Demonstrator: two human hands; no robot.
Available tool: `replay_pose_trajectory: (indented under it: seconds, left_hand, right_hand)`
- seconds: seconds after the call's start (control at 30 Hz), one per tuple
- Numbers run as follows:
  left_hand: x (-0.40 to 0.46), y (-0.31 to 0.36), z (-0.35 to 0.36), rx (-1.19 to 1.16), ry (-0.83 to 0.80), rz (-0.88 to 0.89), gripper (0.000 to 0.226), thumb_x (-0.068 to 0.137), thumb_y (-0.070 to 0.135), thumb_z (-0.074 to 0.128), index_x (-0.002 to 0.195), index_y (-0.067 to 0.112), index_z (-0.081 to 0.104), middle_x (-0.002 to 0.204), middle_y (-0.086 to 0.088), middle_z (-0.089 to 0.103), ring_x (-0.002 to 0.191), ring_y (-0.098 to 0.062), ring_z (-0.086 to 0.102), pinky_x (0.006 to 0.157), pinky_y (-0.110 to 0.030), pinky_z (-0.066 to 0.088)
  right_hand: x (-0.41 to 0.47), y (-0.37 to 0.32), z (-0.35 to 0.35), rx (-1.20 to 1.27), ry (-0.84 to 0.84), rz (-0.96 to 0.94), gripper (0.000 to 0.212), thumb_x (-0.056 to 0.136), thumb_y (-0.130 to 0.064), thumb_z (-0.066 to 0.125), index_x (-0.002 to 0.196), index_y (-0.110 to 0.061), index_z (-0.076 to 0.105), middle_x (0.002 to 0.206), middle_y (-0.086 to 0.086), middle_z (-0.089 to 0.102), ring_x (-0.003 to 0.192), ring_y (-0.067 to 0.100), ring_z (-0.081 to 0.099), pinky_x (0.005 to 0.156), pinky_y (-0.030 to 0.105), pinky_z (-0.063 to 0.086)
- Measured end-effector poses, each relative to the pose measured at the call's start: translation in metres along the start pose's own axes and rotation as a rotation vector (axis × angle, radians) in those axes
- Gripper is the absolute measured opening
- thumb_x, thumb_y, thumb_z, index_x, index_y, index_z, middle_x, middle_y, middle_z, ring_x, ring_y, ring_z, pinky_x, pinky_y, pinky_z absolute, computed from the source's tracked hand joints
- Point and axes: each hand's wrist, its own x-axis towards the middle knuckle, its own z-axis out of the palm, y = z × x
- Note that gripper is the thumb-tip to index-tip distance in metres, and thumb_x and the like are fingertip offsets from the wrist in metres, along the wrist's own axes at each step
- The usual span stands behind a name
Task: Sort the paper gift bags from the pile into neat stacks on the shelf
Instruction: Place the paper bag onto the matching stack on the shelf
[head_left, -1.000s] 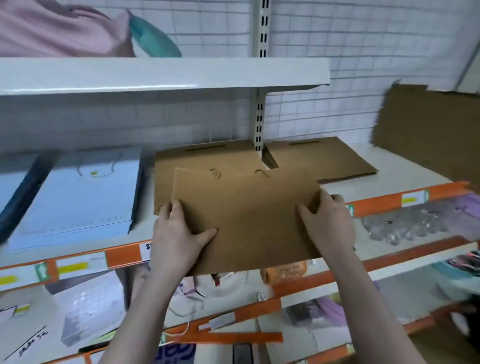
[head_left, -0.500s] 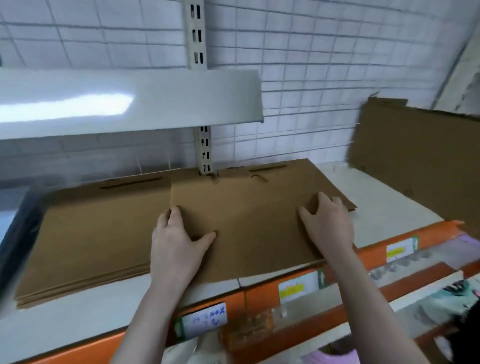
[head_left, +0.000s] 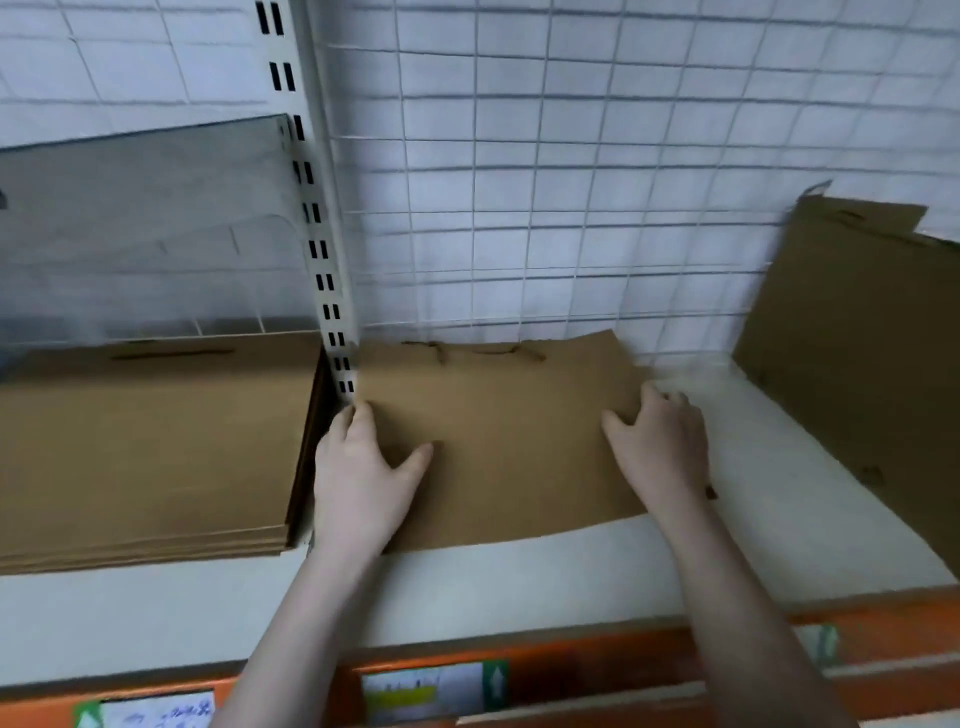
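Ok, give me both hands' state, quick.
Left hand: open, pressing flat on the brown paper bag.
Right hand: open, resting on the bag's right edge.

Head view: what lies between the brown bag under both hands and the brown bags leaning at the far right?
Only bare white shelf separates the flat bag from the leaning bags, as the head view shows.
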Motion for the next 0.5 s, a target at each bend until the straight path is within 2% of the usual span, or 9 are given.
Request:
replay_pose_trajectory:
  seconds: [0.13, 0.23, 0.37, 0.5]
  left_hand:
    - [0.011, 0.007, 0.018, 0.019, 0.016, -0.03, 0.075, 0.081, 0.036, 0.069, 0.137, -0.003, 0.04, 0.144, -0.02, 0.04, 0.134, -0.033, 0.033, 0.112, -0.039, 0.027]
    - [0.019, 0.01, 0.023, 0.017, 0.011, -0.065, 0.077, 0.084, 0.036, 0.066, 0.143, -0.001, 0.033, 0.15, -0.017, 0.032, 0.139, -0.029, 0.027, 0.115, -0.035, 0.022]
    - [0.028, 0.006, 0.029, 0.071, -0.019, -0.077, 0.077, 0.087, 0.037, 0.062, 0.146, 0.001, 0.028, 0.153, -0.015, 0.027, 0.141, -0.027, 0.024, 0.114, -0.033, 0.021]
    - [0.04, 0.004, 0.031, 0.132, -0.064, -0.09, 0.075, 0.09, 0.043, 0.056, 0.147, 0.004, 0.027, 0.155, -0.012, 0.023, 0.14, -0.028, 0.026, 0.111, -0.035, 0.027]
  right_hand:
    - [0.015, 0.009, 0.001, 0.007, -0.045, -0.012, 0.044, 0.091, -0.031, 0.051, 0.125, -0.004, 0.049, 0.126, 0.018, 0.049, 0.118, 0.033, 0.042, 0.093, 0.036, 0.036]
    - [0.023, 0.01, 0.007, 0.009, -0.077, -0.024, 0.048, 0.091, -0.031, 0.051, 0.129, -0.002, 0.046, 0.13, 0.018, 0.048, 0.121, 0.032, 0.041, 0.095, 0.035, 0.036]
    - [0.029, 0.008, 0.017, 0.005, -0.127, -0.021, 0.047, 0.091, -0.033, 0.052, 0.124, -0.001, 0.048, 0.125, 0.02, 0.049, 0.118, 0.034, 0.046, 0.091, 0.036, 0.04]
    - [0.029, 0.007, 0.024, -0.021, -0.149, -0.047, 0.051, 0.092, -0.037, 0.049, 0.128, 0.0, 0.045, 0.126, 0.02, 0.049, 0.117, 0.034, 0.048, 0.089, 0.035, 0.042]
